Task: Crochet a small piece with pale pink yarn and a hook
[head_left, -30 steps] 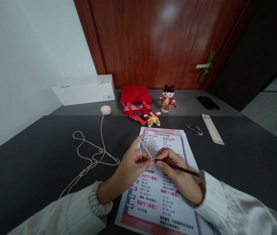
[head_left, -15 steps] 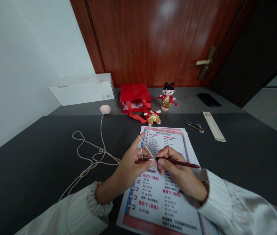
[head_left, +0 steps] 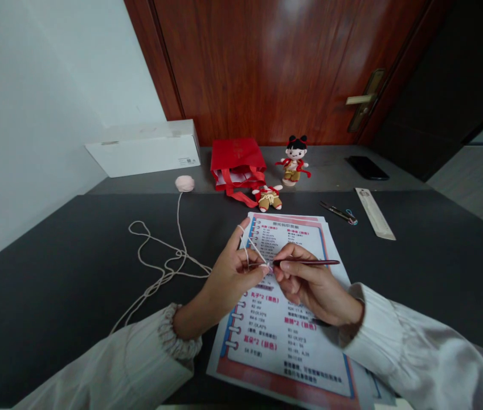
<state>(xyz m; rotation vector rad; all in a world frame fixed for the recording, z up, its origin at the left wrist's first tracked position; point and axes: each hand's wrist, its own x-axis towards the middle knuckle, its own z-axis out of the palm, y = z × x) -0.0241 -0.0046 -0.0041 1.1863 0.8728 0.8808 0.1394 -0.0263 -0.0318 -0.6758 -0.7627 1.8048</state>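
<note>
My left hand (head_left: 228, 279) pinches a small pale crochet piece (head_left: 263, 267), with the light yarn (head_left: 253, 246) stretched over its raised index finger. In my right hand (head_left: 310, 279) is a dark red crochet hook (head_left: 316, 262), its tip at the small piece between the two hands. Both hands hover over a printed pattern sheet (head_left: 267, 364). Loose yarn (head_left: 162, 273) trails in loops on the left, joined to a pale pink ball (head_left: 184, 183). The fingers partly hide the stitches.
Behind the sheet are a red bag (head_left: 238, 162), a headless doll body (head_left: 268, 197) and a standing doll (head_left: 295, 160). A white box (head_left: 147, 151) lies back left. Scissors (head_left: 338, 212), a white packet (head_left: 373, 213) and a phone (head_left: 367, 168) lie right.
The view has shifted slightly, so things sit a little higher. The hook in my right hand has turned from slanting to nearly level, and the right hand has rotated a bit.
</note>
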